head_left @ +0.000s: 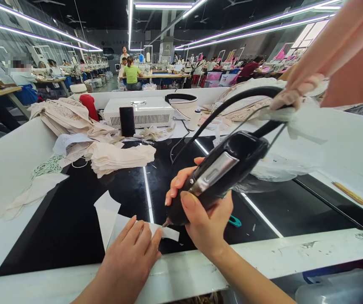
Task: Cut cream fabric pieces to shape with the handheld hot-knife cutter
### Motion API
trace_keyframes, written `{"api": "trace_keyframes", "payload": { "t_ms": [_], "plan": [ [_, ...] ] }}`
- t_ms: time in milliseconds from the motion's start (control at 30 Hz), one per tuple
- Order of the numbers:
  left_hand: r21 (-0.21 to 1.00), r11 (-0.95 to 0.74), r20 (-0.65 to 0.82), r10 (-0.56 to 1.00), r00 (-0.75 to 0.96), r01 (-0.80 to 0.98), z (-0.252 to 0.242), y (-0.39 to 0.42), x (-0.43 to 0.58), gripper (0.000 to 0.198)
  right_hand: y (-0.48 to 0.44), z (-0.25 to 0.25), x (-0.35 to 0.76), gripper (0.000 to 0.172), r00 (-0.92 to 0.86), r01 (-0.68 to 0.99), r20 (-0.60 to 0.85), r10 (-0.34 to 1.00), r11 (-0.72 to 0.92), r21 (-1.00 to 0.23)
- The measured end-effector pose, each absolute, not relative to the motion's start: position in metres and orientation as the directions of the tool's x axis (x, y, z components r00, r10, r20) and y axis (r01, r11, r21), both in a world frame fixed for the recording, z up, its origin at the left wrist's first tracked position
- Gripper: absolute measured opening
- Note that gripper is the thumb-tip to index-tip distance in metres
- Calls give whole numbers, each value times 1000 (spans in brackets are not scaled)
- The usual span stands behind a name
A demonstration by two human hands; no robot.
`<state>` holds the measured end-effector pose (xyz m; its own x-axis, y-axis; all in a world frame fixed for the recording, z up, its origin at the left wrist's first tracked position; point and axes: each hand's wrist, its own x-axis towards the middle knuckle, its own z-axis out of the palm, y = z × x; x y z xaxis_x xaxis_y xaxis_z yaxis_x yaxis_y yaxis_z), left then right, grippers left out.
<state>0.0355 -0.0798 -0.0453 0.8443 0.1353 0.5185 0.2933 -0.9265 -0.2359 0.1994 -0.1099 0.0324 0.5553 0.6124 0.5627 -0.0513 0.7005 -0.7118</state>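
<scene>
My right hand point(207, 215) is wrapped around a black corded hand tool point(228, 164) with a silver lever along its side. The tool is tilted, and its small metal tip points down at a white piece of sheet material point(171, 233), close to my left fingertips. Whether the tip touches the piece cannot be told. My left hand point(134, 249) lies flat with fingers stretched out, pressing that piece onto the black glossy tabletop point(74, 236) and hiding part of it. Another white strip point(107, 211) sticks out at an angle beyond this hand.
Stacked cream fabric pieces point(121, 157) lie behind my left hand. Farther back stand a phone point(127, 121) and a white vented box point(156, 112). A black cable point(219, 109) hangs from tied pink cloth point(295, 93). A teal tool point(234, 221) and plastic bag point(283, 160) lie right.
</scene>
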Motion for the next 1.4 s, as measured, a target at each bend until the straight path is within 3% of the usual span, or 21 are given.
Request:
{"api": "trace_keyframes", "payload": {
  "t_ms": [633,900,1100,1400],
  "plan": [
    [-247,-927,577,94,811,283,-49,-77,34,35,-90,27,189,34,499,-45,535,682,637,-770],
    [-105,-979,569,84,818,173,-51,-62,31,36,-94,20,189,32,525,3,509,682,597,-802],
    [103,-975,532,220,818,196,-45,-56,28,22,-101,16,186,39,585,-22,477,655,602,-798],
    [47,-979,628,182,756,197,-53,-58,35,28,-108,13,194,36,533,69,547,646,611,-789]
  ]
}}
